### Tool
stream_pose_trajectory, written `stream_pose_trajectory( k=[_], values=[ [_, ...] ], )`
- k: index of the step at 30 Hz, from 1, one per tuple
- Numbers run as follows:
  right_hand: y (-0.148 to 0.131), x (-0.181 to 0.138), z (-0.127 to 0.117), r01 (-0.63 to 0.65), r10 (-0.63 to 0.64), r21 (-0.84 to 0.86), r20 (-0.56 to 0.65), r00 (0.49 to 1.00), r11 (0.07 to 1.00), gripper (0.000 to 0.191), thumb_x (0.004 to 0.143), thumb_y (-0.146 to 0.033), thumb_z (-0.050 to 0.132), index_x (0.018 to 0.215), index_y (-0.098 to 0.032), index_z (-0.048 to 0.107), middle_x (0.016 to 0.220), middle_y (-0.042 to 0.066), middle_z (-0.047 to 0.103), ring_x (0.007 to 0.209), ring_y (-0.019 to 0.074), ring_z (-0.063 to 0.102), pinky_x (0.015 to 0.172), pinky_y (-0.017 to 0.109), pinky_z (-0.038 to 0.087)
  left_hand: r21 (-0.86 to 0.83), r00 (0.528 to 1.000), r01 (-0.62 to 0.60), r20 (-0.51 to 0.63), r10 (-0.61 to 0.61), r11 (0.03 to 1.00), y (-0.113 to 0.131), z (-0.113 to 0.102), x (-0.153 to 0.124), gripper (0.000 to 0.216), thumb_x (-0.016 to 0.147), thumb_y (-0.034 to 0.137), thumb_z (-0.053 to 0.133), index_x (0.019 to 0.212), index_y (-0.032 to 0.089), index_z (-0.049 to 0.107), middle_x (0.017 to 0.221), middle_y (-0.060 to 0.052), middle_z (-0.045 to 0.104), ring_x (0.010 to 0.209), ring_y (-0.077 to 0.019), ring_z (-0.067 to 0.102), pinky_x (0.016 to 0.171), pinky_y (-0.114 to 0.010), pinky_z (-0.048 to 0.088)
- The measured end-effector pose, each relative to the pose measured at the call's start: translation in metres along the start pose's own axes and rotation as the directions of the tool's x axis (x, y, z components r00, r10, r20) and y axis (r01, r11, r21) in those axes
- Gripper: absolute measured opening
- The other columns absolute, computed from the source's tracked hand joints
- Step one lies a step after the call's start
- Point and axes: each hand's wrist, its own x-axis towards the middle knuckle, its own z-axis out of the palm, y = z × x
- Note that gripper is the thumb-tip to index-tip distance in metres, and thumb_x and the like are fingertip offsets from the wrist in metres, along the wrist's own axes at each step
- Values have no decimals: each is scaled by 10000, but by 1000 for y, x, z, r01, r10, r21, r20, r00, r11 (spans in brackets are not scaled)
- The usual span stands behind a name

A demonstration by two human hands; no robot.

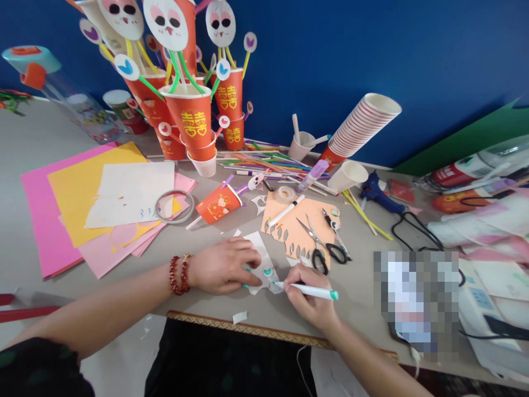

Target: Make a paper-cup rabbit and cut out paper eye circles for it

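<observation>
My left hand (225, 266), with red bead bracelets on its wrist, lies curled over a small white paper piece (261, 259) and presses it onto the grey table (33, 149). A little teal shape shows on that paper by my fingertips. My right hand (311, 304) is closed round a white pen with a teal cap (309, 290). The pen's tip touches the paper's right edge.
Scissors (320, 248) and a white marker (285, 211) lie on an orange cut-out sheet (295, 231). A red cup (217, 203) lies on its side near a tape ring (174, 206) and coloured paper sheets (78, 198). Decorated cups, a cup stack (363, 124), straws and a blue glue gun (378, 193) stand behind.
</observation>
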Motion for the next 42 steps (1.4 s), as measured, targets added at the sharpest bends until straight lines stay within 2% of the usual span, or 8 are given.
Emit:
stream_pose_trajectory(
  k=[7,42],
  values=[
    [-5,4,0,-15,17,-45,41,999,999,151,743,-119,500,630,-217,517,519,-36,542,457,120,461,483,248,344,7,1000,-5,-12,5,1000,0,0,0,316,825,162,569,1105,292,633,1041,-64,590,948,-231,534,874,-385,409],
    [-2,4,-1,30,-25,-89,60,998,996,155,739,-121,476,612,-210,469,520,-35,532,476,116,481,504,239,345,7,1000,12,24,-12,1000,1,-1,0,290,859,184,529,1099,290,653,1057,-78,603,965,-241,520,885,-394,399]
  ],
)
